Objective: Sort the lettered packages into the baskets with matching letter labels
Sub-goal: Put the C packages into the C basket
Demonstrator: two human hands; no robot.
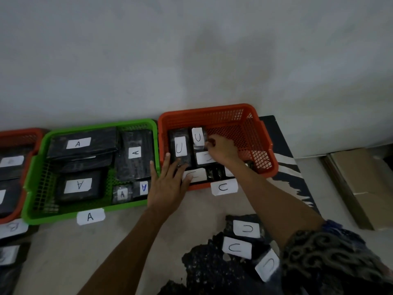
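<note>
Pinching C package (199,138), right hand (221,150), orange basket (263,145)

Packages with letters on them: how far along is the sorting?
Well along. The green A basket holds several A packages, and the orange C basket has some C packages. Right now the right hand is setting a small C package inside while the left hand rests on the basket's contents. Left: three C packages on the floor.

"A" on the tag (90,216) fronting the green basket (34,188) and on five black packages inside it; "C" on the tag (224,187) fronting the orange basket (263,145), on packages within, on three loose packages (237,247) nearby.
</note>
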